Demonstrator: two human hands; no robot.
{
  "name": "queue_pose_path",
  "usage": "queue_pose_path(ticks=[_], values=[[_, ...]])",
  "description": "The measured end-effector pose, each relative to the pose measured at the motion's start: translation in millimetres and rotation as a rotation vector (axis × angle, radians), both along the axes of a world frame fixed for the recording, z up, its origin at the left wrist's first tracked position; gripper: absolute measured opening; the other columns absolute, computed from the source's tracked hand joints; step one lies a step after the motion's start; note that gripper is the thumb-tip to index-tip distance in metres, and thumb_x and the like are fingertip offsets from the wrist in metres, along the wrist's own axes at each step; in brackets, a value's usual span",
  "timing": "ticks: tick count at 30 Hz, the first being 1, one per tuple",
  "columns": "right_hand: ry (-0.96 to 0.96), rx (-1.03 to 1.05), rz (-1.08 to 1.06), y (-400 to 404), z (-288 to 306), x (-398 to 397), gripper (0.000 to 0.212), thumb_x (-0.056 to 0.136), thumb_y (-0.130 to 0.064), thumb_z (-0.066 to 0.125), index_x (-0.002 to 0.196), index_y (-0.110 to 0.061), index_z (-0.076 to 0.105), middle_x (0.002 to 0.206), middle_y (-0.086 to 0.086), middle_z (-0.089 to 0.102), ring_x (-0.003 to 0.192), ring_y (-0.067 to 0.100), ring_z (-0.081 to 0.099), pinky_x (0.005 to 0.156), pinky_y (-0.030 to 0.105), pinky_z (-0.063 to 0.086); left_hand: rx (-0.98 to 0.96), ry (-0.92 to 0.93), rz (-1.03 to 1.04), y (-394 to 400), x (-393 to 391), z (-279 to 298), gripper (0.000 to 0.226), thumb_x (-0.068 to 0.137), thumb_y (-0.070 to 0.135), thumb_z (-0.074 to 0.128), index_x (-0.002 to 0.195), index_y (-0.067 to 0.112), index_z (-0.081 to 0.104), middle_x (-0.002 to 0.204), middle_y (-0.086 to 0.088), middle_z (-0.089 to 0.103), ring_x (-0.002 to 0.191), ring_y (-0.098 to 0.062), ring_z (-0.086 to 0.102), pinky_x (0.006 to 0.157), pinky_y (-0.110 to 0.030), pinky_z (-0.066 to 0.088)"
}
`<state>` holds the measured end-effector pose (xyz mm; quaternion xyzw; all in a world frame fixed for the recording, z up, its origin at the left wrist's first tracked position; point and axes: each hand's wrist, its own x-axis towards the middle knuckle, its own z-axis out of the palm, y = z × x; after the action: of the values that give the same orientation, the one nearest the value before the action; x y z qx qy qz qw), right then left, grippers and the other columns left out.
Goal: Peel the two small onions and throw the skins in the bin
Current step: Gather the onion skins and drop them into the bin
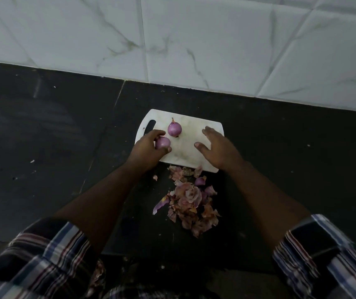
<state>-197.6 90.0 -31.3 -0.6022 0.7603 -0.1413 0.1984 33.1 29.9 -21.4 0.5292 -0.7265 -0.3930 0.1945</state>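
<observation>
A dark stone counter (43, 126) is running under a wall of pale marbled tiles (216, 39), and a white cutting board (194, 134) is lying on it near the wall. On the board, the left hand (149, 147) is curling its fingers and thumb round one small purple onion (163, 143), holding it at the board's handle end. The second onion (174, 129) is sitting free on the board just beyond that hand's fingertips, its stem tip pointing toward the wall. Both are looking smooth and glossy, so both are probably peeled already, though the picture is too soft to be sure no last scrap of skin is clinging on.

The right hand (216, 147) is hovering over the board's other end with fingers spread and relaxed, gripping nothing, well apart from either onion.

Nearer the body than both hands, between the forearms, a heap of dry brown and purple skins (190, 201) is lying on the counter, starting just at the board's near edge. No bin is showing anywhere. Judging from this, the peeling is done or nearly so, and gathering the skins and binning them is still ahead. Checked shirt sleeves (43, 262) are framing the bottom corners.
</observation>
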Motion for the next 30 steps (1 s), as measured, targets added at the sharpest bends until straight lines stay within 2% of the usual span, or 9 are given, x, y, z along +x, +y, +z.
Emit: queue_pose_path(ticks=[5,8,11,16,19,22,25,27,30], values=[[0.141,0.119,0.154,1.7,-25.9,29.9,0.077,0.1,-0.055,0.032,0.155,-0.003,0.017,0.165,0.018,0.006,0.153,0.029,0.001,0.124,0.043,-0.001,-0.001,-0.019,0.076,-9.6,-1.6,-16.4,0.05,0.086,0.042,0.074,0.131,0.028,0.057,0.111,0.012,0.056,0.098,-0.012,0.057,0.079,-0.026,0.039],[-0.162,0.059,0.459,42.6,-20.7,52.1,0.056,0.102,-0.038,0.041,0.151,-0.011,0.037,0.161,0.007,0.028,0.15,0.014,0.021,0.123,0.029,0.011,0.013,-0.026,0.104,-13.6,-0.9,-19.9,0.047,0.085,0.043,0.074,0.128,0.029,0.058,0.109,0.012,0.058,0.097,-0.013,0.057,0.079,-0.025,0.038],[-0.197,-0.051,0.292,17.9,-16.4,23.8,0.052,0.102,-0.032,0.05,0.149,-0.014,0.041,0.158,0.003,0.037,0.147,0.013,0.029,0.118,0.02,0.015,0.027,-0.012,0.118,-14.4,-0.8,-22.2,0.047,0.085,0.046,0.074,0.127,0.031,0.058,0.11,0.013,0.059,0.096,-0.011,0.058,0.078,-0.024,0.039],[0.095,0.093,0.144,-41.8,-35.0,5.1,0.071,0.101,-0.048,0.042,0.155,-0.006,0.022,0.165,0.011,0.012,0.153,0.024,0.005,0.123,0.038,0.001,0.025,-0.019,0.112,-13.7,-2.1,-23.1,0.049,0.085,0.047,0.074,0.129,0.032,0.057,0.112,0.015,0.058,0.099,-0.009,0.057,0.078,-0.023,0.038],[0.098,0.011,0.364,-12.5,-34.5,38.3,0.071,0.098,-0.046,0.037,0.154,-0.003,0.024,0.163,0.016,0.018,0.153,0.028,0.011,0.123,0.039,0.003,0.001,-0.012,0.104,-12.3,-4.0,-23.9,0.05,0.083,0.045,0.077,0.127,0.031,0.058,0.111,0.016,0.059,0.096,-0.009,0.059,0.078,-0.023,0.039],[-0.088,0.026,0.599,31.3,-22.0,49.8,0.056,0.099,-0.033,0.043,0.149,-0.008,0.039,0.159,0.01,0.033,0.149,0.019,0.025,0.122,0.032,0.013,-0.028,-0.006,0.078,-9.1,-4.7,-22.5,0.05,0.081,0.042,0.079,0.126,0.03,0.059,0.11,0.016,0.058,0.095,-0.008,0.058,0.077,-0.022,0.039],[-0.116,-0.057,0.364,23.1,-14.6,24.9,0.052,0.099,-0.031,0.047,0.147,-0.011,0.044,0.155,0.007,0.04,0.146,0.017,0.032,0.119,0.025,0.016,-0.012,0.004,0.057,-8.2,-3.3,-23.6,0.053,0.081,0.043,0.078,0.129,0.032,0.058,0.116,0.014,0.06,0.1,-0.008,0.058,0.077,-0.019,0.038],[-0.047,-0.004,0.129,7.3,-15.2,6.0,0.054,0.102,-0.034,0.046,0.15,-0.011,0.037,0.16,0.007,0.031,0.15,0.018,0.021,0.121,0.03,0.01,0.005,0.011,0.048,-8.0,-2.2,-23.4,0.053,0.086,0.041,0.073,0.135,0.035,0.056,0.125,0.011,0.06,0.105,-0.008,0.057,0.083,-0.019,0.039],[0.081,0.123,0.149,11.2,-21.5,19.5,0.064,0.102,-0.04,0.042,0.154,-0.008,0.024,0.165,0.013,0.011,0.153,0.025,0.003,0.123,0.038,-0.001,0.038,0.015,0.032,-5.9,-2.6,-20.1,0.054,0.094,0.036,0.065,0.145,0.039,0.048,0.13,0.012,0.059,0.103,-0.006,0.057,0.088,-0.021,0.038]])
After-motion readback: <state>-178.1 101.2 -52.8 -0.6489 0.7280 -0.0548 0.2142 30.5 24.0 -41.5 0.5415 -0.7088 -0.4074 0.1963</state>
